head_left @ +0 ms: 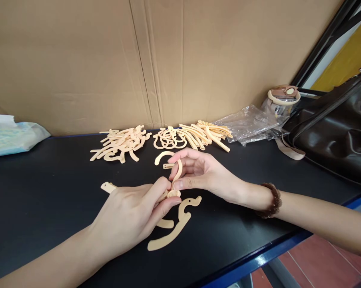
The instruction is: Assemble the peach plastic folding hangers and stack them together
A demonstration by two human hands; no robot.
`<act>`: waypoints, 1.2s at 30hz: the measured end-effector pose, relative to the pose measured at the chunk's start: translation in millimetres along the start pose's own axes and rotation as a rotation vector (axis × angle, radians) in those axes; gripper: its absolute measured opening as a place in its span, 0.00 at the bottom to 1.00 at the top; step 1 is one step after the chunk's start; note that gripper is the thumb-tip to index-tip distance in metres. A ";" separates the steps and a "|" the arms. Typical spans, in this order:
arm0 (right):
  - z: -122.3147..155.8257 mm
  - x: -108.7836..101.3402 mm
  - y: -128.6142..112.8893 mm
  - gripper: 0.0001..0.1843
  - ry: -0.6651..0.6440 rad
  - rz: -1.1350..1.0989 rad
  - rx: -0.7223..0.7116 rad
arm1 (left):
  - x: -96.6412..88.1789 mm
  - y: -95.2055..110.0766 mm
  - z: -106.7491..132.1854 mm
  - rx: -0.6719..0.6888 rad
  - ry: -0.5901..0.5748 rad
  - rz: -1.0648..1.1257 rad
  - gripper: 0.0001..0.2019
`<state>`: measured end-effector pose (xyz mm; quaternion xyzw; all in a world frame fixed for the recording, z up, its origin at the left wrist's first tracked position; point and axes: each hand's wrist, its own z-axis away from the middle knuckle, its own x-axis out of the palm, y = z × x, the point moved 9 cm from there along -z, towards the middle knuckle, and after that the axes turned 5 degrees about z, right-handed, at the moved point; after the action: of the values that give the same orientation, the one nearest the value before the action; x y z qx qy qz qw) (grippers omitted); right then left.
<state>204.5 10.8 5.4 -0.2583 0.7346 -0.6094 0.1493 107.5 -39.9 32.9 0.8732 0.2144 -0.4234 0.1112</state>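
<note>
Both sets of fingers are pinched shut where they meet: the right hand (201, 172) grips a thin hook piece (164, 155), the left hand (132, 216) a flat strip (108, 187). Both pieces look light, stiff and easy to snap, so they are best held near the joint. A rocker-shaped piece (180, 222) lies just below the fingers on the surface (48, 200).

hook (164, 153): beige, curved, raised, lower end pinched | hanger arm (184, 216): beige, s-curved, lying flat just below hook
</note>
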 end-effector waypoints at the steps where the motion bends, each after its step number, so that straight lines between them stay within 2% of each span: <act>1: -0.3 0.1 0.0 0.19 0.001 0.007 0.002 | 0.8 -1.0 0.3 -0.009 -0.002 0.013 0.12; 7: 0.4 2.3 0.3 0.16 0.006 0.017 0.054 | 2.2 -3.6 -0.2 -0.031 -0.011 0.099 0.10; 16: 2.1 3.3 4.7 0.13 0.005 0.021 0.091 | 1.2 -1.3 2.8 -0.012 -0.002 0.034 0.13; 24: 2.0 1.7 9.4 0.10 0.001 0.020 0.114 | -2.6 0.2 4.2 0.000 0.046 0.003 0.11; 30: 2.1 1.0 6.6 0.15 0.024 0.043 0.106 | -1.0 -1.2 7.2 0.012 0.024 0.055 0.10; 36: 3.1 2.5 9.8 0.14 -0.011 0.094 0.113 | 3.3 1.8 9.0 0.051 -0.014 0.051 0.09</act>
<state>202.2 8.1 -4.6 -0.2181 0.7096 -0.6406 0.1963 103.9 -43.9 24.8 0.8778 0.1805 -0.4320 0.1011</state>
